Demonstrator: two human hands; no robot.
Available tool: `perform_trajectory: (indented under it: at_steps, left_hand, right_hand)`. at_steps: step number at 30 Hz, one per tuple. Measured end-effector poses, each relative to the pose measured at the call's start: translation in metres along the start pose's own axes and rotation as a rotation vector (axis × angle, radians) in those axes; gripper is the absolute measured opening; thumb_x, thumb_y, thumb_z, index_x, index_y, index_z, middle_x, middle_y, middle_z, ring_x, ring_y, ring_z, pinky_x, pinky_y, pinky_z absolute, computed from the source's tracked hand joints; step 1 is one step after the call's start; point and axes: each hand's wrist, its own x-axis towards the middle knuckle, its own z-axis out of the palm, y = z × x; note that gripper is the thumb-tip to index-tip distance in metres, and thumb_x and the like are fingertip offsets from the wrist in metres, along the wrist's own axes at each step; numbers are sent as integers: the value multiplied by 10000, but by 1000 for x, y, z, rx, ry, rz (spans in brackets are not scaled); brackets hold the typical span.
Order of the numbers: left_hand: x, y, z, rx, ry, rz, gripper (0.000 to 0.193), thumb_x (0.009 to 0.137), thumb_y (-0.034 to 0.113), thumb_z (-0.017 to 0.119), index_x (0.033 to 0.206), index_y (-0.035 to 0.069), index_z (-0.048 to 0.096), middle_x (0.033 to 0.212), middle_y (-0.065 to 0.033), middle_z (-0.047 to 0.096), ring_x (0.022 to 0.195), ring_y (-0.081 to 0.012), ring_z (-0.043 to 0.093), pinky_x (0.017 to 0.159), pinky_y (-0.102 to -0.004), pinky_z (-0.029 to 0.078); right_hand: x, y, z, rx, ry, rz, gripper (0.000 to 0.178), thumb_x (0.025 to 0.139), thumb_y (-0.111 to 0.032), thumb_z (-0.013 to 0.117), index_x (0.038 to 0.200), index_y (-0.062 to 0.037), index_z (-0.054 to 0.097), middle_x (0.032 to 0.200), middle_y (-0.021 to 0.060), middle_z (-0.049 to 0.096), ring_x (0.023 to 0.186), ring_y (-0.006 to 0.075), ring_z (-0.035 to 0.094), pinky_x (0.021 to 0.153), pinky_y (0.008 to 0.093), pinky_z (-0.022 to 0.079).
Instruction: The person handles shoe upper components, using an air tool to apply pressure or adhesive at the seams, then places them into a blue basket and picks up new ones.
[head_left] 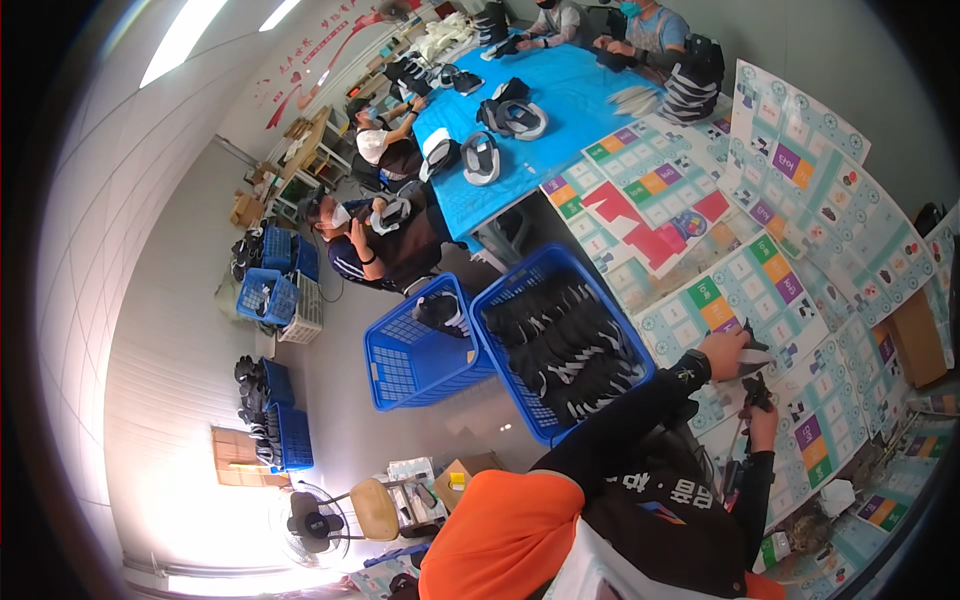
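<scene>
My left hand [724, 354], with a dark band at its wrist, is closed on a small black and light-grey fabric piece [755, 358] over the patterned table covering [775, 300]. Just below it, my right hand [763, 426] closes around a small black object [758, 393]. Its kind is too small to tell. The two held things are close together; whether they touch I cannot tell. A deep blue basket [490, 375] beside my left forearm holds rows of black shoe uppers [565, 340] with light edges.
Another blue basket [425, 385] stands left of it, a dark piece over its rim. Several people sit around a blue-covered table [560, 90] with black and grey shoe pieces. Stacked uppers [692, 92] stand at its near corner. A fan [315, 525] and chair [374, 510] are lower left.
</scene>
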Motion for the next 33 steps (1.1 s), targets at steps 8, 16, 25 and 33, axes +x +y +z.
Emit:
perform_trajectory:
  at_steps: [8, 16, 25, 33]
  left_hand:
    - [-4, 4, 0, -3, -9, -2, 415, 781, 173, 709, 1153, 67, 558, 1114, -200, 606, 960, -436, 663, 795, -525, 540]
    - [-4, 1, 1, 1, -18, 1, 421, 761, 116, 699, 1156, 78, 561, 1127, -179, 604, 975, -423, 665, 801, -516, 541]
    - [0, -5, 4, -7, -24, 3, 426, 751, 114, 693, 1158, 70, 572, 1151, -164, 583, 1018, -410, 644, 827, -501, 543]
    - [-7, -3, 9, -22, -3, 9, 396, 784, 133, 682, 1159, 63, 575, 1169, -171, 578, 1020, -414, 642, 838, -499, 542]
  right_hand:
    - [1, 9, 0, -66, 19, -1, 236, 692, -117, 647, 892, -6, 703, 755, 101, 689, 606, 245, 653, 448, 371, 517]
    - [3, 10, 0, -51, 24, -27, 238, 689, -126, 641, 896, -21, 694, 721, 95, 682, 567, 233, 646, 435, 362, 513]
    - [4, 3, 3, -23, -1, -29, 297, 682, -120, 649, 960, -20, 677, 699, 101, 668, 511, 221, 607, 414, 344, 495]
    - [0, 7, -3, -60, 5, -24, 245, 695, -106, 631, 901, 10, 696, 753, 125, 690, 610, 272, 662, 454, 379, 520]
